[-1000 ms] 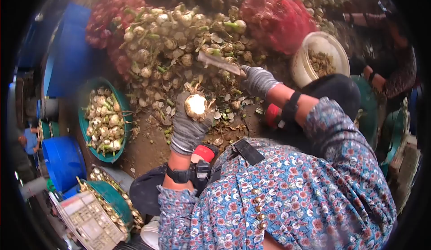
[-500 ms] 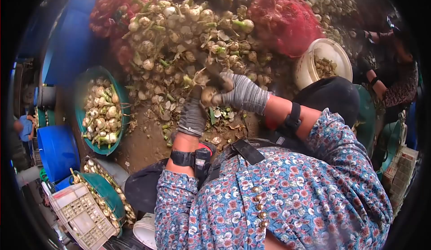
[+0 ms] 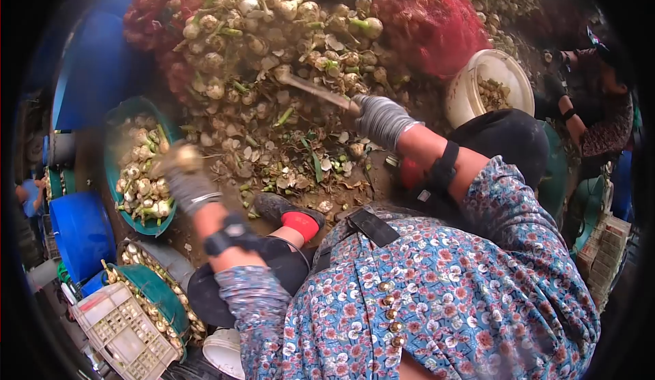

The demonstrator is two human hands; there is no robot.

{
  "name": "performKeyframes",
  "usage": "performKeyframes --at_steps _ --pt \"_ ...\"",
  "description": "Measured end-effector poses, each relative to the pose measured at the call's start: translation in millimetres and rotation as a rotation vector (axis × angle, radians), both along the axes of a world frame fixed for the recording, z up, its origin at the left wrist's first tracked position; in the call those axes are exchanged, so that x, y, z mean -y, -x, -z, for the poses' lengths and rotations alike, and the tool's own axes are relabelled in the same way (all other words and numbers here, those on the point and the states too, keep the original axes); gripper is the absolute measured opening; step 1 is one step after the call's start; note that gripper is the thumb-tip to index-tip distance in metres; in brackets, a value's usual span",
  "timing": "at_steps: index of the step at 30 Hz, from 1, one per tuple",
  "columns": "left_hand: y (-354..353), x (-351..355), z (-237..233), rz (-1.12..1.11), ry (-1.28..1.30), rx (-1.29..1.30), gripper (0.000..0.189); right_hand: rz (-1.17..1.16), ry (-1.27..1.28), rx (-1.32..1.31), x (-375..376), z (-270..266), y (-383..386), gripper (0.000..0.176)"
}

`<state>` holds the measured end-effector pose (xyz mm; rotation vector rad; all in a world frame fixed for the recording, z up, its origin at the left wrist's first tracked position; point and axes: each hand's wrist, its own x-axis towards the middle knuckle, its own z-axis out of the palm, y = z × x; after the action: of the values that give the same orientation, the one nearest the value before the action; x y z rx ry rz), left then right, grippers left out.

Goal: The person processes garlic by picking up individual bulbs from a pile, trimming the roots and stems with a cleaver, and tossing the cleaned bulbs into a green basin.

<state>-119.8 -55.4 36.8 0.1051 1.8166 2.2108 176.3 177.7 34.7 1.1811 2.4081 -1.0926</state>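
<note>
My left hand (image 3: 190,182), in a grey glove and smeared by motion, is closed around a garlic bulb (image 3: 180,159) at the right rim of a green basin (image 3: 111,149). Trimmed garlic bulbs (image 3: 142,185) fill that basin. In my gloved right hand (image 3: 383,121) is a knife (image 3: 319,92), its blade pointing up and left over the heap. The large heap of garlic bulbs (image 3: 273,32), some with green stem stubs, spreads in front of me. Cut stems and peeled skins (image 3: 293,162) lie scattered on the ground between my hands.
Red mesh bags (image 3: 433,25) of bulbs flank the heap. A white bucket (image 3: 471,86) with scraps stands at my right knee. To the left are a blue tub (image 3: 82,233) and a pale crate (image 3: 123,332). Another person's arm (image 3: 575,124) shows at the far right.
My left hand has swung left and away from the right, carrying the garlic bulb to the green basin. My right hand has shifted slightly right, leaving the knife blade in plain sight.
</note>
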Motion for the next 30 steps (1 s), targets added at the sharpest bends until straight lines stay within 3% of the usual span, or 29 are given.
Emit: performKeyframes --at_steps 1,2,4,6,7,9,10,12,14,15,16,17,19,20,23,26,28,29,30 --pt "28 16 2 -0.209 -0.259 0.251 0.06 0.004 -0.011 0.009 -5 8 -3 0.034" --pt "39 15 -8 -0.422 -0.336 0.462 0.07 0.004 -0.021 0.015 -7 6 -1 0.034" --pt "47 8 7 -0.496 -0.304 0.584 0.062 -0.007 -0.033 -0.074 -2 -4 1 0.034" --pt "29 -8 69 0.013 -0.099 0.243 0.061 -0.019 -0.028 -0.104 2 -2 1 0.034" --pt "51 -22 147 0.407 0.238 -0.024 0.062 -0.026 -0.026 -0.091 1 2 1 0.034" --pt "28 -70 177 0.833 0.904 -0.345 0.065 -0.015 -0.016 -0.099 0 -6 3 0.036" --pt "-32 -109 142 0.849 1.243 -0.387 0.066 0.003 -0.006 -0.111 -2 -6 4 0.04" --pt "-68 -131 171 0.667 1.6 -0.888 0.06 0.037 0.041 -0.084 -6 -11 6 0.039" --pt "-81 -138 160 0.926 1.729 -0.995 0.05 0.09 -0.016 -0.129 -7 -1 2 0.04" --pt "-54 -135 246 1.109 1.791 -0.866 0.041 0.102 -0.027 -0.183 -8 9 2 0.045" --pt "-60 -141 211 1.472 1.815 -0.957 0.039 0.126 0.061 -0.238 -9 21 -1 0.053" --pt "-63 -143 179 1.632 1.765 -1.202 0.036 0.168 0.129 -0.229 -8 20 1 0.056" --pt "-61 -135 189 1.244 1.737 -0.77 0.031 0.319 0.306 -0.214 -9 5 11 0.056" --pt "-63 -128 185 1.129 1.539 -0.696 0.029 0.235 0.263 -0.402 -11 15 9 0.045" --pt "-76 -109 165 0.921 0.923 -0.548 0.028 0.497 0.391 -0.668 -12 56 14 0.034" --pt "-107 -95 119 0.984 0.586 -0.602 0.038 0.622 0.405 -0.728 -14 57 15 0.033" --pt "-121 -99 95 1.121 0.611 -0.655 0.045 0.637 0.47 -0.675 -16 47 15 0.032" --pt "-134 -102 79 1.167 0.659 -0.451 0.05 0.607 0.381 -0.788 -9 46 18 0.034" --pt "-137 -101 69 1.123 0.591 -0.525 0.05 0.572 0.458 -0.828 0 32 23 0.033"
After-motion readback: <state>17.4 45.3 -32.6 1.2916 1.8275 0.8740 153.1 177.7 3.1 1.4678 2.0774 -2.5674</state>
